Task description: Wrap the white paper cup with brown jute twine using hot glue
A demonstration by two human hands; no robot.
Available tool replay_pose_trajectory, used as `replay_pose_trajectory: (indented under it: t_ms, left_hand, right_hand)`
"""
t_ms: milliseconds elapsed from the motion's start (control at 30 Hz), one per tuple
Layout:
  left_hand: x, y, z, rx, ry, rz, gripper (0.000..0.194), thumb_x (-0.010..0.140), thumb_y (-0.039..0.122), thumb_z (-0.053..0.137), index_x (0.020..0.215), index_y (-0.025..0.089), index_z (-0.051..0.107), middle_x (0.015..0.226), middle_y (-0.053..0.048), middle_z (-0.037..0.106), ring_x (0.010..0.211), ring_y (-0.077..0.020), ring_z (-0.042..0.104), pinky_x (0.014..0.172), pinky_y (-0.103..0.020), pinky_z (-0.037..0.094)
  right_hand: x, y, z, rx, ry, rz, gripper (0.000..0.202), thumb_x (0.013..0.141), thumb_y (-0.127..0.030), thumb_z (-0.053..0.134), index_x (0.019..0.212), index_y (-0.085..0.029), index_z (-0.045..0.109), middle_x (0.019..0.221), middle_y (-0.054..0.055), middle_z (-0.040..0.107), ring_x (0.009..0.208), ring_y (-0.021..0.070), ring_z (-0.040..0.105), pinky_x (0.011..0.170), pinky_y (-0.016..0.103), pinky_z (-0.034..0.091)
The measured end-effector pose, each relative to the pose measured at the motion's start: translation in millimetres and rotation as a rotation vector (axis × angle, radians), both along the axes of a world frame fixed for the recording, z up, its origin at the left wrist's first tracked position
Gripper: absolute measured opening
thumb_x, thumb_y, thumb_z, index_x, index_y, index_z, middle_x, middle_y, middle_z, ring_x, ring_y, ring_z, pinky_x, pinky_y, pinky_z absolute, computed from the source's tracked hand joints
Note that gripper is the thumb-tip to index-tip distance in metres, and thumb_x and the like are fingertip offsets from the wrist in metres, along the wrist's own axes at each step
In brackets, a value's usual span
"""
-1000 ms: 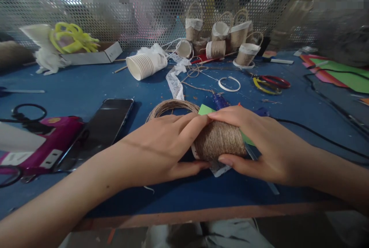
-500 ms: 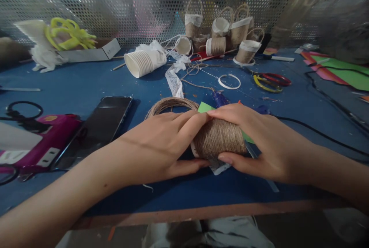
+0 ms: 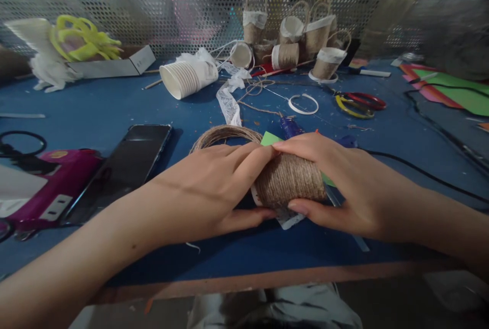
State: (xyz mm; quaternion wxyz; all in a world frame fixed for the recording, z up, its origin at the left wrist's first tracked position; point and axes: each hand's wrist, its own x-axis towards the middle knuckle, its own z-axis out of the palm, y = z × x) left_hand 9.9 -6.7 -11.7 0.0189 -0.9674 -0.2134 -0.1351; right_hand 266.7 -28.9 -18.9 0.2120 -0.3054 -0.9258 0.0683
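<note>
A twine-wrapped cup [image 3: 289, 181] lies on its side near the table's front edge, with a bit of white lace under it. My left hand [image 3: 225, 181] grips its left end, thumb below and fingers over the top. Round the right end is my right hand [image 3: 340, 186], its thumb on the lower side. Both sets of fingertips meet on top of the cup. Behind the hands lie a coil of twine [image 3: 225, 135], a piece of green paper [image 3: 271, 139] and a blue glue gun [image 3: 291, 127], partly hidden. A clear stick [image 3: 359, 242] pokes out under my right hand.
A phone [image 3: 126, 166] and a magenta power strip [image 3: 72, 181] are at the left. Farther back are stacked paper cups [image 3: 183, 79], lace [image 3: 229, 102], scissors [image 3: 355, 105] and several small twine baskets [image 3: 319, 36]. A black cable [image 3: 420, 171] runs right.
The view has shifted slightly, so the surroundings sit a little higher and farther left. Both hands keep their hold on the cup with hardly any movement.
</note>
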Motion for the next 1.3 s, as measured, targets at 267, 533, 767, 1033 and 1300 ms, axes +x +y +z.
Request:
replay_pose_trajectory:
  t_ms: [267,533,767,1033,1300]
  left_hand:
    - [-0.7,-0.6,-0.2,-0.005,0.005,0.004,0.057,0.099,0.049,0.062,0.131,0.004,0.047,0.115,-0.02,0.071,0.093,-0.0378,0.075,0.076,-0.048,0.062]
    - [0.7,-0.7,0.0,0.0,-0.003,0.002,0.057,0.097,0.05,0.064,0.129,0.005,0.05,0.116,-0.02,0.072,0.094,-0.0393,0.076,0.077,-0.051,0.063]
    - [1.0,0.4,-0.1,0.015,-0.003,0.004,0.059,0.098,0.051,0.062,0.131,0.003,0.048,0.117,-0.021,0.071,0.094,-0.0396,0.076,0.076,-0.052,0.064]
    - [0.6,-0.6,-0.2,0.039,0.005,-0.002,0.059,0.097,0.051,0.064,0.128,0.003,0.051,0.117,-0.022,0.071,0.093,-0.0401,0.076,0.075,-0.053,0.064]
    - [-0.1,-1.9,0.9,0.012,0.024,0.008,0.057,0.098,0.049,0.063,0.13,0.003,0.05,0.117,-0.022,0.071,0.094,-0.0396,0.076,0.077,-0.052,0.064]
  right_hand:
    - [0.4,-1.7,1.1,0.008,-0.024,-0.017,0.061,0.1,-0.043,0.057,0.151,-0.012,0.041,0.142,0.015,0.063,0.123,0.0291,0.067,0.092,0.037,0.062]
    - [1.1,-1.4,1.4,0.016,-0.04,-0.021,0.062,0.1,-0.043,0.057,0.151,-0.013,0.041,0.142,0.016,0.062,0.123,0.0301,0.067,0.09,0.039,0.063]
    - [-0.1,-1.6,3.2,0.014,-0.047,-0.022,0.062,0.1,-0.042,0.057,0.151,-0.012,0.041,0.142,0.016,0.062,0.123,0.0296,0.067,0.094,0.039,0.062]
    - [1.0,-2.2,2.6,0.035,-0.065,-0.015,0.06,0.1,-0.04,0.057,0.151,-0.012,0.04,0.14,0.016,0.064,0.121,0.0297,0.068,0.091,0.039,0.062]
    - [1.3,-0.7,1.9,-0.016,-0.053,-0.007,0.062,0.099,-0.04,0.058,0.151,-0.015,0.039,0.143,0.016,0.063,0.126,0.0316,0.066,0.096,0.043,0.062]
